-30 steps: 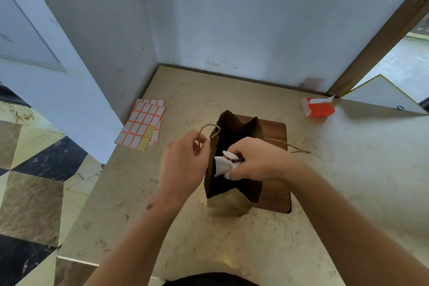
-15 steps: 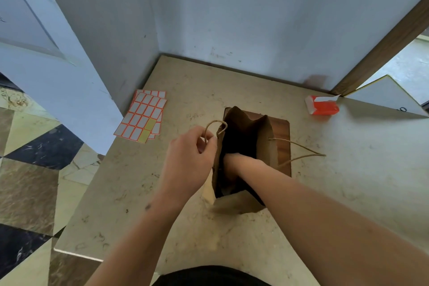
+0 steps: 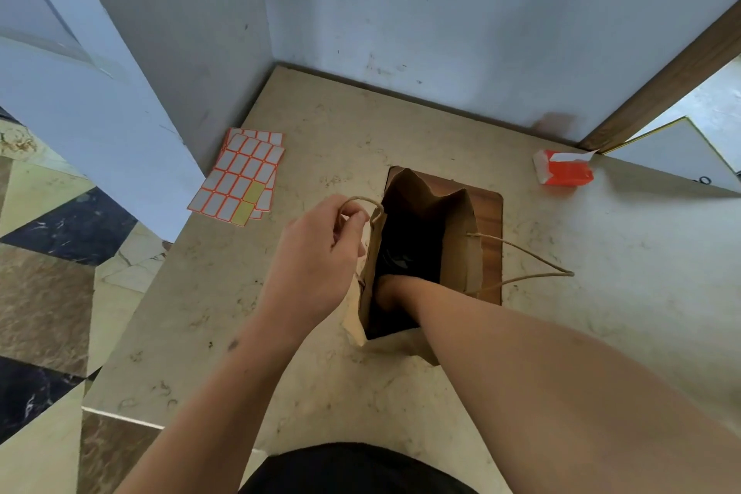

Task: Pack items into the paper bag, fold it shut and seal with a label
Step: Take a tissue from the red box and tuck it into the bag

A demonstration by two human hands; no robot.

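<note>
A brown paper bag point(image 3: 457, 237) stands open on a wooden board point(image 3: 491, 221) in the middle of the marble counter point(image 3: 304, 365). My left hand point(image 3: 316, 253) pinches the bag's left twine handle point(image 3: 361, 200) and holds that side of the mouth apart. My right hand point(image 3: 391, 291) reaches down inside the bag; only its wrist end shows, and the fingers are hidden in the dark interior. The bag's contents cannot be made out. Sheets of orange-bordered labels point(image 3: 244, 176) lie at the counter's left edge.
A small red and white box point(image 3: 563, 172) sits at the back right, beside a white panel point(image 3: 673, 156) and a wooden frame point(image 3: 657, 84). Walls close the counter at the back and left. The counter's front-left edge point(image 3: 120, 417) drops to a tiled floor.
One second ago my right hand held a white item at the bag's mouth. It has since gone down into the bag, and the item is out of sight.
</note>
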